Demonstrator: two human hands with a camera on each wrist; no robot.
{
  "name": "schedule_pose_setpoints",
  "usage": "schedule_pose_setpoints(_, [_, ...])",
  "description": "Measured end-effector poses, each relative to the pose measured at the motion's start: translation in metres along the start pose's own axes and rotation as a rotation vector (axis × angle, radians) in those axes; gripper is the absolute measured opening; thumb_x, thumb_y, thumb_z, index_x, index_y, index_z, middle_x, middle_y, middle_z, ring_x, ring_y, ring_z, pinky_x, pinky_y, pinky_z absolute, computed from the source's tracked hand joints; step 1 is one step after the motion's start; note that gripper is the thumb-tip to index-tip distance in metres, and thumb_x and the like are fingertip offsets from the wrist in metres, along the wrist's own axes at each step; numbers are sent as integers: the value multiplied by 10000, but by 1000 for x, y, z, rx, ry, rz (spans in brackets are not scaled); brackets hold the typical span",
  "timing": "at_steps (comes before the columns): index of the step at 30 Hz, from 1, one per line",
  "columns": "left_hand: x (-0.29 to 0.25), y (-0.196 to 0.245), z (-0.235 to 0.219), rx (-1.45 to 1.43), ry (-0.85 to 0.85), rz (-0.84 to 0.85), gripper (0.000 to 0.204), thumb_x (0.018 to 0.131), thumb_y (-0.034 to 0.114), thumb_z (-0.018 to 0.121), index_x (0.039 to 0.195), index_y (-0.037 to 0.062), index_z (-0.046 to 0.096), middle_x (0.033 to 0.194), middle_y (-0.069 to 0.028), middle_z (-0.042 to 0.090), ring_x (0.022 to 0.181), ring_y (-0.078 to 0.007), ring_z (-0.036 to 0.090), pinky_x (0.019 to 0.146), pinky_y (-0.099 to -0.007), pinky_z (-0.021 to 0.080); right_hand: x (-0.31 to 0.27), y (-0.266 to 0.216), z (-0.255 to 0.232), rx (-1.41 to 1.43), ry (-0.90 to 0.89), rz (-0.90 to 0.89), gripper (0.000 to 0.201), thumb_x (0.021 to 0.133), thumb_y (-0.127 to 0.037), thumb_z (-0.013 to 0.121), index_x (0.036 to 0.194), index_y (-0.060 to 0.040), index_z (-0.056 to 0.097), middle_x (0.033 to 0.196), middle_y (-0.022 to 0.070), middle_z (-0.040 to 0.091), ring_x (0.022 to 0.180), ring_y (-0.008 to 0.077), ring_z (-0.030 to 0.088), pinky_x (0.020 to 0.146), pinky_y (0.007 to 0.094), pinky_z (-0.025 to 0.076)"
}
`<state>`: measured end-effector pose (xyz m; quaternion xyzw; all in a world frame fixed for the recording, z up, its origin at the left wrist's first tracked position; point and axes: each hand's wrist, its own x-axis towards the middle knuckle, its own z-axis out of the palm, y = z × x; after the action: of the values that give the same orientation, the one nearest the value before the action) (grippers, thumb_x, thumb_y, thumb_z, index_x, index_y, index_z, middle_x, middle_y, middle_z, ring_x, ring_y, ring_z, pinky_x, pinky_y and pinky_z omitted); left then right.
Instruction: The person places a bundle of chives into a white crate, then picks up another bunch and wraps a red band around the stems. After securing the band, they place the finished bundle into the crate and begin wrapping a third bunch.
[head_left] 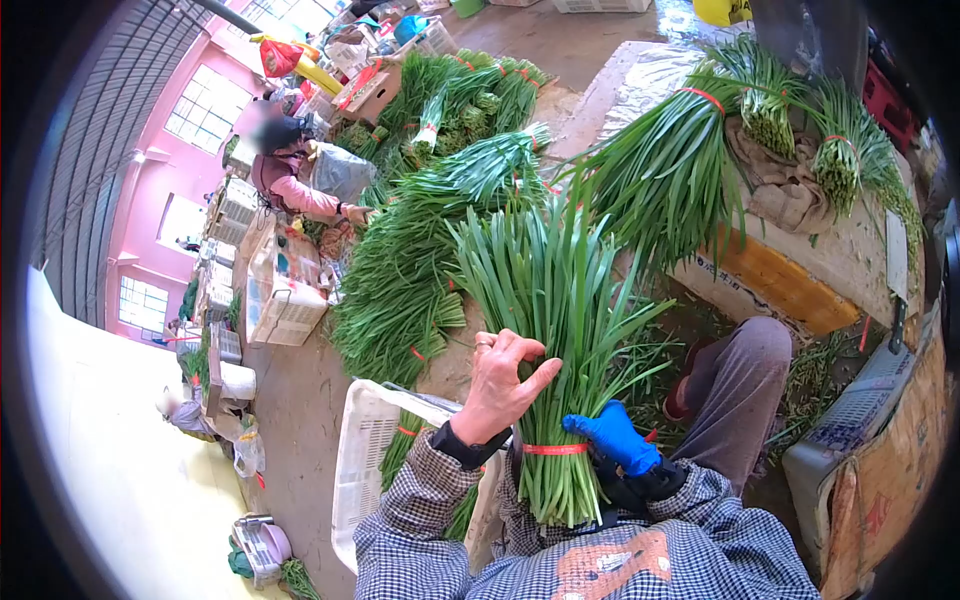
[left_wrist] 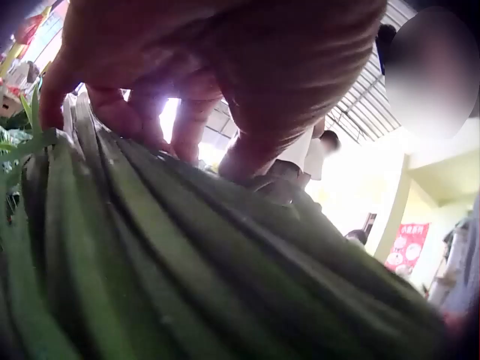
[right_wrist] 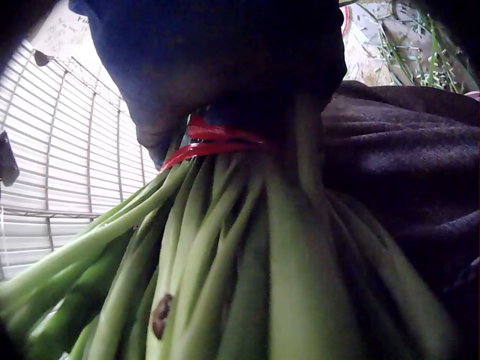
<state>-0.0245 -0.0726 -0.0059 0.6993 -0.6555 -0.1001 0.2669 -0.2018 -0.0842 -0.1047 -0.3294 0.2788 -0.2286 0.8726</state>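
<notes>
A large bundle of long green leaves (head_left: 560,290) stands upright in front of the person, with a red band (head_left: 555,450) round its pale stems. The bare left hand (head_left: 497,385) lies against the bundle's left side above the band, fingers bent and fingertips touching the leaves. On the other side the blue-gloved right hand (head_left: 622,438) grips the bundle just above the band. In the left wrist view the left hand (left_wrist: 217,67) arches over the leaves (left_wrist: 172,247). The right wrist view shows the right glove (right_wrist: 217,67) against the red band (right_wrist: 214,142), stems spreading below.
A white basket (head_left: 345,480) with banded bundles stands at the left. Piled greens (head_left: 400,270) lie ahead. On a board at the right are more bundles (head_left: 665,165), a cloth (head_left: 785,185) and a knife (head_left: 897,260). Another person (head_left: 285,180) reaches toward the pile.
</notes>
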Motion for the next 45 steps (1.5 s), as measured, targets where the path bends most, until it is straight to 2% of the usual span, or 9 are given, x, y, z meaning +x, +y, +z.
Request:
schedule_pose_setpoints(9, [-6, -9, -2, -348, 4, -170, 152, 782, 159, 724, 814, 43, 632, 759, -35, 590, 780, -182, 491, 747, -307, 384, 1, 2, -4, -35, -20, 4, 523, 777, -131, 748, 1226, 4, 517, 1156, 95, 613, 1010, 191, 592, 900, 340, 474])
schedule_pose_setpoints(12, [-10, -7, -5, -367, 9, -237, 145, 805, 142, 715, 807, 28, 625, 745, -22, 603, 756, -137, 517, 706, -281, 415, 0, 2, -3, 16, -24, 1, 532, 776, -133, 749, 1234, 4, 514, 1161, 97, 613, 1011, 192, 594, 903, 341, 473])
schedule_pose_setpoints(14, [-12, -9, -3, -550, 5, -380, 152, 814, 142, 714, 815, 19, 626, 750, -10, 615, 701, -93, 529, 653, -253, 426, 0, -1, -2, -9, -30, 7, 534, 773, -127, 749, 1234, 6, 514, 1155, 98, 615, 1007, 195, 597, 903, 344, 474])
schedule_pose_setpoints(17, [-15, -16, -2, -629, -22, -415, 164, 820, 128, 710, 880, 3, 622, 771, -5, 625, 698, -70, 552, 646, -224, 449, -2, -4, 0, -8, -29, -4, 535, 774, -119, 745, 1238, 7, 511, 1159, 100, 613, 1004, 196, 599, 899, 347, 477])
schedule_pose_setpoints(21, [-13, -11, -4, -742, 15, -422, 194, 824, 111, 705, 937, -8, 602, 788, -7, 634, 736, -69, 575, 681, -212, 468, -3, -3, -1, -21, -22, 22, 538, 776, -112, 741, 1244, 6, 504, 1167, 101, 608, 1010, 198, 596, 900, 348, 476])
schedule_pose_setpoints(23, [-11, -9, -12, -823, -128, -465, 154, 860, 65, 659, 975, -10, 590, 885, -55, 661, 830, -96, 617, 772, -228, 493, -3, -4, 0, -34, -8, 18, 541, 776, -105, 740, 1247, 7, 498, 1168, 101, 606, 1015, 201, 594, 901, 348, 475])
schedule_pose_setpoints(26, [-12, -14, -13, -981, -131, -459, 142, 863, 62, 653, 975, -4, 595, 888, -58, 662, 829, -99, 620, 768, -232, 496, -4, -5, 1, -11, -4, 9, 558, 773, -99, 742, 1258, 3, 486, 1170, 99, 603, 1018, 204, 593, 904, 350, 473])
schedule_pose_setpoints(35, [-10, -9, -18, -1070, -122, -496, 77, 892, 67, 607, 943, 10, 598, 897, -76, 667, 876, -156, 642, 841, -279, 483, -2, -2, 1, 3, -4, -33, 591, 764, -86, 745, 1277, 1, 464, 1194, 97, 589, 1033, 207, 586, 921, 351, 466])
schedule_pose_setpoints(45, [-14, -18, -13, -1156, -77, -490, 91, 862, 51, 641, 926, 39, 578, 827, -36, 652, 743, -115, 626, 721, -250, 489, -2, 0, 0, 57, -7, -1, 624, 752, -89, 757, 1287, -5, 448, 1190, 91, 588, 1044, 202, 580, 931, 352, 460])
